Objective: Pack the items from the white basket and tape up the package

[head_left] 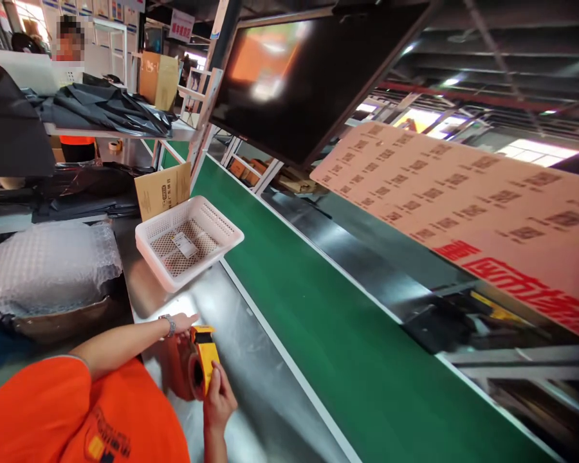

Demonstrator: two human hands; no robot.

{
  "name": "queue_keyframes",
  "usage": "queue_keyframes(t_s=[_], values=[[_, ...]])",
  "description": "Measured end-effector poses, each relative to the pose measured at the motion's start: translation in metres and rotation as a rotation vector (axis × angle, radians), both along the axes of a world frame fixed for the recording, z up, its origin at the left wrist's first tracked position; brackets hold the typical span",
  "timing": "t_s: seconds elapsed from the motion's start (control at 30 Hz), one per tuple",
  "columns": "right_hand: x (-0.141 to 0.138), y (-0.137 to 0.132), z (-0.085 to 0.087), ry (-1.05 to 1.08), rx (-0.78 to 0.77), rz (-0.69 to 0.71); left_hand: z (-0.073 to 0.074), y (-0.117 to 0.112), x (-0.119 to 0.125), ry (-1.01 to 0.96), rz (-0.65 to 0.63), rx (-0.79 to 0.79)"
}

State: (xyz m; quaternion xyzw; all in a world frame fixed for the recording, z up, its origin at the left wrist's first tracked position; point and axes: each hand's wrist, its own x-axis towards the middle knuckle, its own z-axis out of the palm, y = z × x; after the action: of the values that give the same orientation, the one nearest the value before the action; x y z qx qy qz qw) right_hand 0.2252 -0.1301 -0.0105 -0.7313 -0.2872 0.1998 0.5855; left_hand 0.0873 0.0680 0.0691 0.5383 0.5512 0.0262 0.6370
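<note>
A yellow tape dispenser (pixel 208 360) with a roll of tape sits in my right hand (pixel 219 395), whose fingers are wrapped round its side. Just beyond the dispenser's front end is my left hand (pixel 181 321), with a watch on the wrist. Its visible fingers stretch forward; the rest are partly hidden behind the dispenser. Under and beside the dispenser is a reddish-brown object (pixel 174 366), possibly a small carton, largely covered by my arm and the tape roll. All this is over the shiny metal table (pixel 251 379).
A white plastic basket (pixel 161 273) holding a labelled slip stands ahead. A green conveyor belt (pixel 309 296) runs along the right. Bubble-wrapped goods (pixel 53 263) lie left, below black bags (pixel 101 106) on a shelf. A screen (pixel 309 83) hangs above; a co-worker stands behind the shelf.
</note>
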Motion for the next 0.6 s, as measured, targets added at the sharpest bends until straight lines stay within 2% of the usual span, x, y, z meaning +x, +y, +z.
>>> queue_keyframes(t_s=[0.1, 0.23, 0.37, 0.5, 0.6], values=[[0.003, -0.002, -0.006, 0.003, 0.011, 0.035, 0.001, 0.003, 0.005, -0.062, 0.059, -0.071], [0.005, -0.003, -0.005, -0.005, 0.007, 0.066, -0.003, 0.006, 0.001, -0.099, 0.119, -0.072], [0.005, -0.003, 0.004, -0.016, -0.038, 0.111, -0.011, 0.009, -0.006, -0.107, 0.124, -0.045], [0.005, 0.000, 0.015, 0.035, -0.074, 0.085, -0.014, 0.009, -0.004, -0.106, 0.129, -0.002], [0.005, 0.004, 0.033, 0.052, -0.122, 0.145, -0.015, 0.013, -0.007, -0.085, 0.112, 0.082]])
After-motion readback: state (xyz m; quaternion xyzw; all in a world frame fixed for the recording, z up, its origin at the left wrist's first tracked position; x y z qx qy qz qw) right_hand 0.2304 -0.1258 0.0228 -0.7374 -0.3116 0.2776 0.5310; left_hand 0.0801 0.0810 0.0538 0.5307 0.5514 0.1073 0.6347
